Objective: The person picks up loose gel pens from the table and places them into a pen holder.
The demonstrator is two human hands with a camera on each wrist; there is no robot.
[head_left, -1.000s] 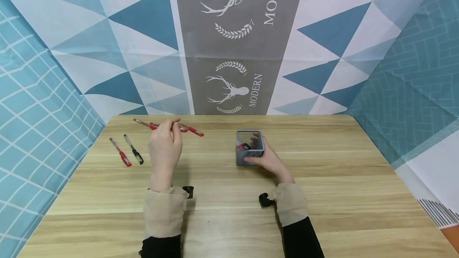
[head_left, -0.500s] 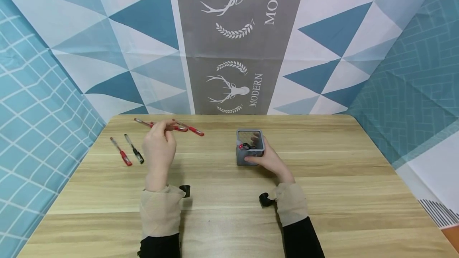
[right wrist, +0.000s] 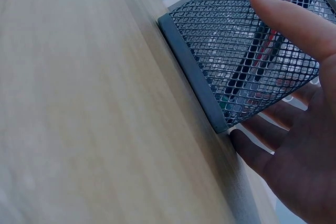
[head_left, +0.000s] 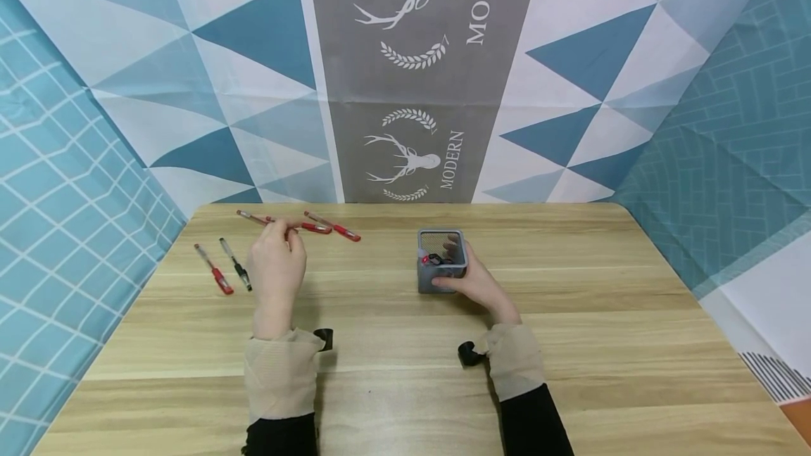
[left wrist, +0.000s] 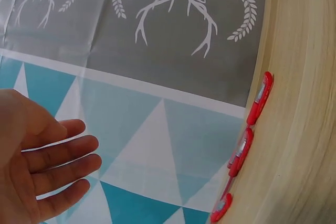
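My left hand (head_left: 277, 262) hovers above the far left of the table, near several red pens. In the left wrist view its fingers (left wrist: 65, 153) are loosely bent with nothing in them. Closest to it lie a red pen (head_left: 317, 228) and another red pen (head_left: 345, 232). My right hand (head_left: 484, 286) grips the side of a square grey mesh pen holder (head_left: 434, 280), thumb in front and fingers behind. Through the mesh (right wrist: 215, 40) in the right wrist view, a few dark and red pens (right wrist: 262, 51) show inside. The holder stands upright on the table.
Left of my left hand lie a black pen (head_left: 236, 264) and a red pen (head_left: 213, 269). One more red pen (head_left: 252, 216) lies partly behind the hand. A patterned cloth wall (head_left: 405, 76) rises at the back edge of the wooden table (head_left: 393, 385).
My left hand has shifted left and slightly down, uncovering more of the red pens at the back. The right hand and the pen holder have not moved.
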